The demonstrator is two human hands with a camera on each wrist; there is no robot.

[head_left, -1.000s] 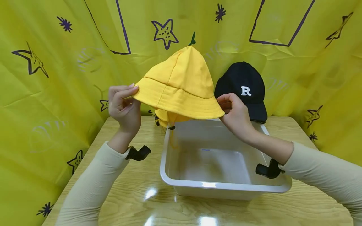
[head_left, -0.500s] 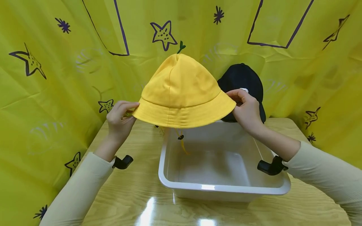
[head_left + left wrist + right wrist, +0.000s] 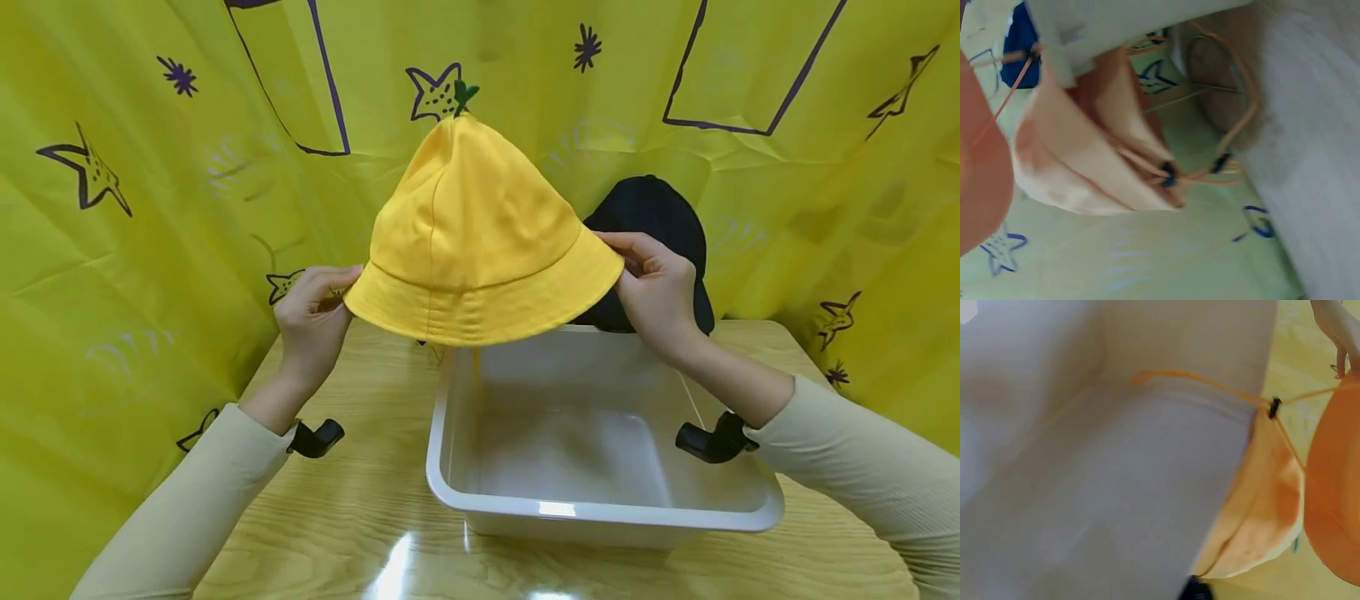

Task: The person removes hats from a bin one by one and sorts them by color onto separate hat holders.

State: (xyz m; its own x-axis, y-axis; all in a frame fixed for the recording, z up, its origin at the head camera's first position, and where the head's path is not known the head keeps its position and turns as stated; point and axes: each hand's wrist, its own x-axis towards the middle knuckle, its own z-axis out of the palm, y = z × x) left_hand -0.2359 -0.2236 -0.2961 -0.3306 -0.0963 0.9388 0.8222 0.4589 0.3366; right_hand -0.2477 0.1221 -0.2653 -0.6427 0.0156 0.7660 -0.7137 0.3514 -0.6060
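A yellow bucket hat (image 3: 480,242), with a small green sprout on top, is held up in the head view. My left hand (image 3: 309,325) pinches its brim at the left; my right hand (image 3: 662,292) pinches the right side. The hat's inside (image 3: 1338,487) shows at the right wrist view's edge, with its orange cord (image 3: 1204,380) and black toggle. Below the hat stands a white plastic bin (image 3: 600,510). A second yellow hat (image 3: 1085,150) with a cord shows in the left wrist view; the held hat hides it in the head view.
A black cap (image 3: 652,204) stands behind the bin's far right corner, partly covered by the right hand. The wooden table (image 3: 360,467) supports the bin. A yellow curtain (image 3: 150,275) with drawn stars hangs behind and at both sides.
The hat has turned to sit more squarely between my hands and shifted left, its brim lower. My left hand has dropped slightly; my right has moved a little rightward and covers the cap's letter.
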